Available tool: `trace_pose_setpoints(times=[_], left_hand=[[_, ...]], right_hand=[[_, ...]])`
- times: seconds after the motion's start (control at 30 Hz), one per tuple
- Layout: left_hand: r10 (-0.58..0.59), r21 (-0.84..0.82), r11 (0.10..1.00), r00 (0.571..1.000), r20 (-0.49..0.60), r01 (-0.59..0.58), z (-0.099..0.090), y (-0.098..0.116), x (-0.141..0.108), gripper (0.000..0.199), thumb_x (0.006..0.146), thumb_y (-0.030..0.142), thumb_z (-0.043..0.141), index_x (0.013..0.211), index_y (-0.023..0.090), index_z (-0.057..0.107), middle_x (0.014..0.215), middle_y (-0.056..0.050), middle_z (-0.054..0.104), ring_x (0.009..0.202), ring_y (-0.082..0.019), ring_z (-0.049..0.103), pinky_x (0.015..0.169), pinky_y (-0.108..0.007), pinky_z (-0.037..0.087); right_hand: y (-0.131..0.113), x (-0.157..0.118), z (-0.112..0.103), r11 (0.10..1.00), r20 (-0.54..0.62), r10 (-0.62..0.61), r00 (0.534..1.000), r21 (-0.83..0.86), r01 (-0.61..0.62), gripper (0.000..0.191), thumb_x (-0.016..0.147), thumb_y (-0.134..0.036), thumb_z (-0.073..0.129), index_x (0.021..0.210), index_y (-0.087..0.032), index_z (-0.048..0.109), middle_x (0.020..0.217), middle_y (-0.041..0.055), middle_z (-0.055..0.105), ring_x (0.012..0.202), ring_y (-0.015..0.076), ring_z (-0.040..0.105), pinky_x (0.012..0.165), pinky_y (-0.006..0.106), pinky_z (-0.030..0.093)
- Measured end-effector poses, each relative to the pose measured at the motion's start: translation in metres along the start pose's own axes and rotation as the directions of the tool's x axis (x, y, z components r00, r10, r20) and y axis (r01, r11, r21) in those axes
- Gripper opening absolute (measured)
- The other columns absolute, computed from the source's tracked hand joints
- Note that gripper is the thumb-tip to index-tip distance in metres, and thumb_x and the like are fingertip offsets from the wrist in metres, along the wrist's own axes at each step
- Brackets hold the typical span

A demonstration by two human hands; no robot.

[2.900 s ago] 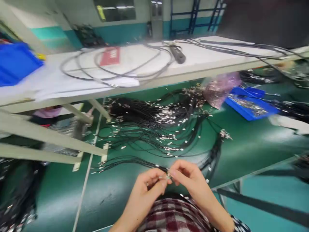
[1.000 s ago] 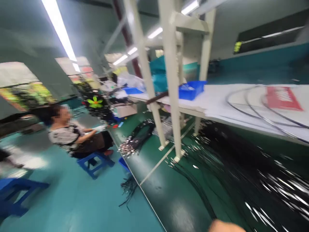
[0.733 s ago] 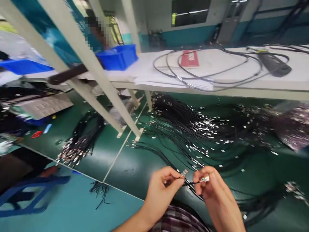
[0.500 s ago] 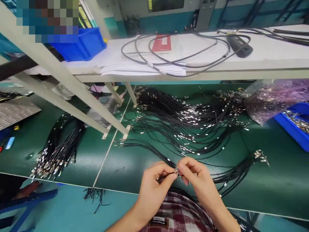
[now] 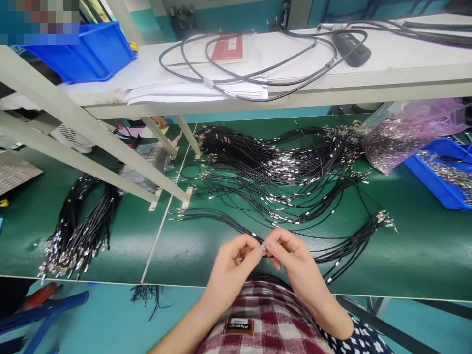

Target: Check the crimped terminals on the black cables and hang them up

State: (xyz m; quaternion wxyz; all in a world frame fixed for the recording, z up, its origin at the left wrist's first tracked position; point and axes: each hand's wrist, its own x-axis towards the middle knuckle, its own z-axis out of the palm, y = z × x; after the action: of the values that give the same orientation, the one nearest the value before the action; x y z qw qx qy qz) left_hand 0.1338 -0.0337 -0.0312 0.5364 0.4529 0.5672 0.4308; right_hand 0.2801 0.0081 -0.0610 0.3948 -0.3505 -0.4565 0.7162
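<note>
My left hand (image 5: 233,268) and my right hand (image 5: 293,258) meet above the table's front edge, fingertips pinched together. Between them is a small shiny metal connector (image 5: 263,247), partly covered by my fingers; its exact shape is hard to make out. A second metallic bit shows inside the curl of my left fingers. Just behind my hands runs a thin bunch of black cables (image 5: 217,217) with white sleeves. To the right of my right hand lies another black cable bundle (image 5: 354,238), its metal-tipped ends spread.
A large heap of black cables (image 5: 254,152) covers the green table's back. A bag of metal parts (image 5: 391,140) and a blue bin (image 5: 435,179) stand right. A white shelf (image 5: 295,83) overhangs, its slanted posts at left. Another cable bundle (image 5: 83,211) lies left.
The whole view has shifted, so the table and shelf sit higher and further left. My hands keep their pinch on the small connector, with only slight finger movement.
</note>
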Motion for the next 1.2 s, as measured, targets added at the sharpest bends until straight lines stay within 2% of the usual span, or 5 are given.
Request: trace_pose_setpoints(times=[0.27, 0.47, 0.7, 0.9, 1.2], left_hand=[[0.053, 0.032, 0.998, 0.978, 0.203, -0.061, -0.017, -0.009, 0.006, 0.042, 0.092, 0.019, 0.045, 0.134, 0.028, 0.044, 0.137, -0.005, 0.046, 0.13, -0.021, 0.036, 0.106, -0.036, 0.029], [0.074, -0.237, 0.972, 0.947, 0.313, 0.002, -0.015, -0.017, 0.018, 0.073, 0.063, 0.0, 0.045, 0.131, 0.026, 0.041, 0.121, -0.004, 0.055, 0.123, -0.023, 0.046, 0.109, -0.042, 0.028], [0.0, -0.14, 0.989, 0.964, 0.267, 0.039, -0.004, -0.012, 0.015, 0.061, 0.07, 0.001, 0.047, 0.128, 0.022, 0.042, 0.12, -0.005, 0.055, 0.116, -0.021, 0.051, 0.098, -0.034, 0.038], [0.058, 0.204, 0.977, 0.998, 0.016, -0.06, -0.008, -0.005, 0.002, 0.013, 0.083, 0.014, 0.058, 0.094, 0.019, 0.058, 0.093, -0.002, 0.06, 0.09, -0.018, 0.053, 0.084, -0.03, 0.039], [0.049, 0.016, 0.999, 0.995, 0.088, -0.05, -0.007, -0.006, 0.0, 0.01, 0.088, 0.025, 0.06, 0.09, 0.017, 0.067, 0.09, -0.004, 0.067, 0.088, -0.019, 0.056, 0.085, -0.031, 0.042]], right_hand=[[-0.011, 0.004, -0.013, 0.998, -0.098, -0.058, 0.993, 0.022, 0.06, 0.024, 0.096, -0.037, 0.054, 0.081, -0.019, 0.052, 0.092, 0.0035, 0.063, 0.054, 0.0087, 0.037, 0.05, 0.024, 0.03], [-0.018, 0.005, -0.002, 0.994, 0.054, -0.043, 0.998, -0.099, 0.048, 0.019, 0.091, -0.04, 0.059, 0.091, -0.021, 0.057, 0.056, -0.0047, 0.049, 0.052, 0.0119, 0.04, 0.049, 0.024, 0.027], [-0.016, 0.013, 0.011, 0.975, 0.107, -0.004, 0.994, -0.221, 0.028, 0.024, 0.085, -0.036, 0.064, 0.071, -0.017, 0.063, 0.067, 0.0002, 0.061, 0.059, 0.012, 0.05, 0.057, 0.025, 0.038], [-0.019, 0.014, 0.002, 0.988, 0.002, 0.014, 1.0, -0.154, -0.013, 0.035, 0.084, -0.041, 0.067, 0.061, -0.017, 0.053, 0.054, -0.0036, 0.049, 0.051, 0.0095, 0.039, 0.052, 0.024, 0.03], [-0.013, 0.012, 0.002, 0.982, 0.04, 0.157, 0.987, 0.105, -0.16, 0.033, 0.081, -0.037, 0.068, 0.061, -0.016, 0.053, 0.055, -0.0024, 0.048, 0.053, 0.0092, 0.035, 0.047, 0.023, 0.017]])
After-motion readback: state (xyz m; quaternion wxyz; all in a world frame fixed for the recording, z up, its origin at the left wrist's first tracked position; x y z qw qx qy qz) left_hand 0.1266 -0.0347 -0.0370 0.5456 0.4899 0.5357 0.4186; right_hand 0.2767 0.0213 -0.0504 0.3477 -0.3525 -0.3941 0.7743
